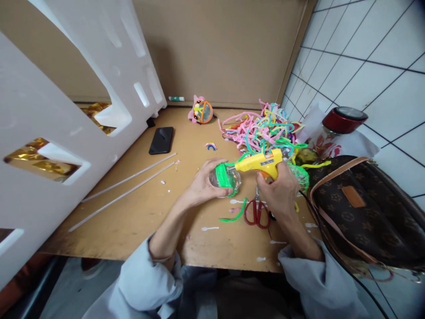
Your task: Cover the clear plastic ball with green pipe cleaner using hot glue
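Observation:
My left hand [205, 182] is closed round a small clear plastic container [235, 179] with bright green pipe cleaner [225, 176] wrapped on it. In my right hand [280, 188] is a yellow glue gun [260, 163], its nozzle pointing left at the container's upper side. Whether the nozzle touches the green strip I cannot tell. Below the gun lie red-handled scissors [256, 213], partly hidden by my right hand. A loose piece of green pipe cleaner [236, 218] rests on the table [199, 248] beside them.
A pile of pipe cleaners [262, 128] lies behind my hands. A decorated animal-like ball [202, 110], a black phone [161, 140] and two thin white sticks [129, 181] are further left. At right stand a red-lidded jar [343, 119] and a brown bag [368, 212], with a black cord [327, 241] alongside.

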`<act>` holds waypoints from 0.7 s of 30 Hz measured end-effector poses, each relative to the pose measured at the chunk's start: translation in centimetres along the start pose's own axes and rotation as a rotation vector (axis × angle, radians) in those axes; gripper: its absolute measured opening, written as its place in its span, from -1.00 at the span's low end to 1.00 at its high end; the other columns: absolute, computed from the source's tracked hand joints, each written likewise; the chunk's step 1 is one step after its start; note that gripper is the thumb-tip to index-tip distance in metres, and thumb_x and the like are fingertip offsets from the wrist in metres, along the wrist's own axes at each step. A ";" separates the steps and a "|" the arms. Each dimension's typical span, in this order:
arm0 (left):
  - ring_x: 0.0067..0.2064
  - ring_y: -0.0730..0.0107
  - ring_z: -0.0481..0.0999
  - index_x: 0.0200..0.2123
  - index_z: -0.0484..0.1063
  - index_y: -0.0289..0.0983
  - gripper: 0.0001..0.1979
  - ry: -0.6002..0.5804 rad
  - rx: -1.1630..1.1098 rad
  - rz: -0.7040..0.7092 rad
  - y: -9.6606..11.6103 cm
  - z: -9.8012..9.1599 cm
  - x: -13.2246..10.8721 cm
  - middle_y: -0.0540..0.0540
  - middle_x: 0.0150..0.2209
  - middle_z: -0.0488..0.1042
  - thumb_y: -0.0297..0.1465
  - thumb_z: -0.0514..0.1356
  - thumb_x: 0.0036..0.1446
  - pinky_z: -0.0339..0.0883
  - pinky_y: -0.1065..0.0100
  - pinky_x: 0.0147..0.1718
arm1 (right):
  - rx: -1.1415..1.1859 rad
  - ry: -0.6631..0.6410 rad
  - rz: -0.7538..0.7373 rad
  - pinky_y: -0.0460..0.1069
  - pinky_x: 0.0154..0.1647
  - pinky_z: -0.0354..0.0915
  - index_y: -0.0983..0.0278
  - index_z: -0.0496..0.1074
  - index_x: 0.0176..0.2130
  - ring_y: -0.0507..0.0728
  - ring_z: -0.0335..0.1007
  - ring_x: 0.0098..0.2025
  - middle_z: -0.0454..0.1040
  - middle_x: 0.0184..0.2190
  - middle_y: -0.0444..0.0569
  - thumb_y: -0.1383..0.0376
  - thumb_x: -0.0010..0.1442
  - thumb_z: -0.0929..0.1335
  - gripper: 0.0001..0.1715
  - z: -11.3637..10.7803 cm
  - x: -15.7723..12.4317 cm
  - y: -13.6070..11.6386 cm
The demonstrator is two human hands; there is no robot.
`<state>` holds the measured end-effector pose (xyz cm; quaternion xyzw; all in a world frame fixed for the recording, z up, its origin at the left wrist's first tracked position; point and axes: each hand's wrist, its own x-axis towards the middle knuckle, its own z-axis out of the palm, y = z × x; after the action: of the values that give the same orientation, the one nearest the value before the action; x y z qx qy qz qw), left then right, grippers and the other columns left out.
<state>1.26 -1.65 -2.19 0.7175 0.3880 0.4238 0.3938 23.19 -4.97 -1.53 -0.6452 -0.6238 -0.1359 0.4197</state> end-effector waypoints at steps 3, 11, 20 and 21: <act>0.20 -0.03 0.37 0.11 0.43 -0.16 -0.22 -0.010 0.021 0.012 0.1 -0.1 0.1 -0.21 0.15 0.37 -0.23 0.50 -0.25 0.20 -0.06 0.23 | 0.009 0.001 -0.015 0.02 -0.35 0.21 0.22 0.32 -0.27 0.18 0.34 -0.34 0.46 -0.37 -0.03 0.23 0.11 0.33 -0.84 0.0 0.0 0.1; 0.21 -0.05 0.37 0.13 0.42 -0.16 -0.21 -0.014 0.029 -0.009 0.2 -0.1 0.0 -0.22 0.15 0.37 -0.23 0.49 -0.25 0.21 -0.05 0.23 | -0.004 -0.013 -0.003 0.03 -0.34 0.20 0.21 0.31 -0.28 0.19 0.34 -0.33 0.45 -0.37 -0.02 0.22 0.12 0.31 -0.87 0.0 0.0 0.1; 0.19 -0.02 0.39 0.11 0.43 -0.14 -0.23 -0.002 0.012 0.008 0.1 -0.1 0.0 -0.20 0.14 0.39 -0.25 0.50 -0.25 0.24 -0.04 0.21 | 0.020 -0.043 0.008 0.03 -0.34 0.20 0.20 0.28 -0.30 0.20 0.32 -0.33 0.42 -0.39 -0.02 0.24 0.10 0.30 -0.89 -0.2 0.2 0.0; 0.18 -0.02 0.40 0.10 0.44 -0.15 -0.23 0.000 0.012 0.009 0.1 -0.1 0.0 -0.20 0.13 0.39 -0.26 0.50 -0.26 0.24 -0.04 0.21 | 0.020 -0.044 0.007 0.03 -0.34 0.20 0.20 0.28 -0.31 0.20 0.32 -0.33 0.42 -0.39 -0.02 0.25 0.10 0.30 -0.89 -0.2 0.2 -0.1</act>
<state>1.22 -1.66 -2.09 0.7215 0.3872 0.4235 0.3876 23.25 -5.02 -1.24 -0.6460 -0.6320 -0.1140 0.4126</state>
